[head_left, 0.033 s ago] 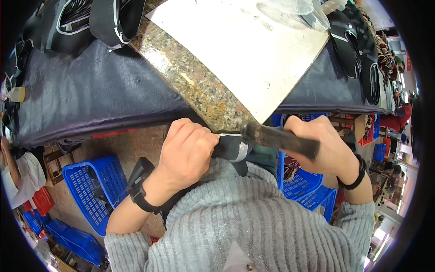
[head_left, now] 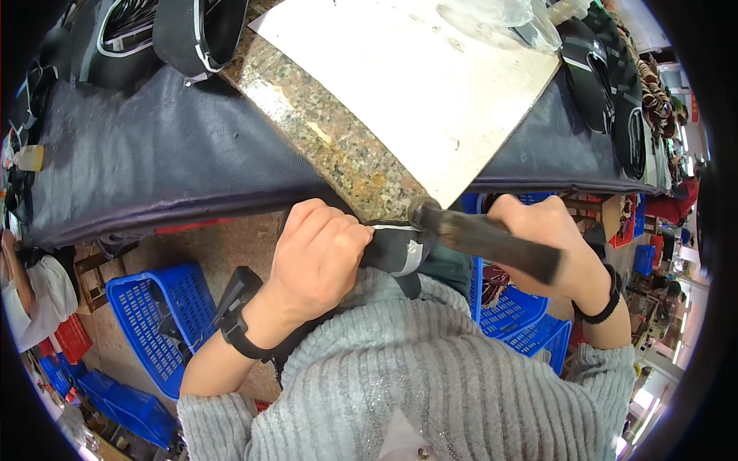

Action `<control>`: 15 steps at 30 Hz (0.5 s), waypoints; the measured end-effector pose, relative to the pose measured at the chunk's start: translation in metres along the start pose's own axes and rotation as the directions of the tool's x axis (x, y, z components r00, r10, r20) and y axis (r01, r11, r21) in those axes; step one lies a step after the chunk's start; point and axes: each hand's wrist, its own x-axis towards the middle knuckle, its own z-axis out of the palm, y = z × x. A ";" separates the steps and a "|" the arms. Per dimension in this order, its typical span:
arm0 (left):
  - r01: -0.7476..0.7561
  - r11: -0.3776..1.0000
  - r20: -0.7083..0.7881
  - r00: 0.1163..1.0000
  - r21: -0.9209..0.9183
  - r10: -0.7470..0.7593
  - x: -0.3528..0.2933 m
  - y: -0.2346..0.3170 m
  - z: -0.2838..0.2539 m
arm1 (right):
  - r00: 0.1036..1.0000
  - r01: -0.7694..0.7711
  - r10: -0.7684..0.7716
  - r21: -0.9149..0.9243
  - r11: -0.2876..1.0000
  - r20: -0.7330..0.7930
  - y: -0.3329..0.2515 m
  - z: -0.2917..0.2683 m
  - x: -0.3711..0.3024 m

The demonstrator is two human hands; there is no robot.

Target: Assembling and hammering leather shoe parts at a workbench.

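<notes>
My left hand (head_left: 319, 250) is closed in a pinch on a black material piece (head_left: 396, 250) with a white strip along its upper edge. That piece lies against the near corner of a speckled stone slab (head_left: 365, 177), and its lower part hangs down in front of my sweater. My right hand (head_left: 550, 242) is wrapped round a dark, worn hammer (head_left: 492, 240). The hammer's round end is at the slab's corner, close to the white-edged border of the piece; whether it touches cannot be made out. My fist hides the handle.
A white board (head_left: 415, 84) covers much of the slab, with clear plastic (head_left: 523, 19) at its far edge. Black looped pieces (head_left: 196, 38) lie on the dark-covered table (head_left: 169, 146). Blue baskets (head_left: 165, 323) stand below on both sides. At the far left, another person's arm shows.
The hammer and my right hand have shifted slightly to the right, and the hammer's near end has dropped a little. My left hand and the black piece stay put.
</notes>
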 end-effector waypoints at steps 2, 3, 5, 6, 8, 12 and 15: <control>0.003 1.000 -0.003 1.000 0.004 -0.003 0.002 -0.002 0.002 | 0.993 0.035 -0.035 -0.004 0.999 -0.111 0.000 0.000 0.001; 0.002 1.000 -0.008 1.000 0.005 -0.002 0.004 -0.003 0.002 | 0.998 0.018 -0.018 -0.005 1.000 -0.058 0.004 0.004 0.003; 0.026 1.000 -0.008 1.000 -0.011 -0.026 0.004 -0.004 0.001 | 0.999 -0.021 0.021 -0.011 1.000 0.049 0.010 0.010 0.007; 0.058 0.998 -0.004 0.998 -0.033 -0.058 0.004 -0.004 0.000 | 0.999 -0.019 0.020 -0.014 1.000 0.043 0.010 0.008 0.008; 0.146 0.988 0.059 0.988 -0.048 -0.143 0.007 -0.001 -0.005 | 1.000 0.007 -0.007 0.022 1.000 0.007 0.009 0.004 0.008; 0.575 0.770 0.472 0.779 -0.276 -0.413 0.013 0.000 -0.031 | 0.821 0.280 -0.256 -0.031 0.960 -0.511 0.020 0.004 0.004; 0.688 0.652 0.546 0.695 -0.317 -0.467 0.009 -0.010 -0.074 | 0.884 0.066 -0.065 -0.012 0.998 -0.463 0.020 -0.013 0.022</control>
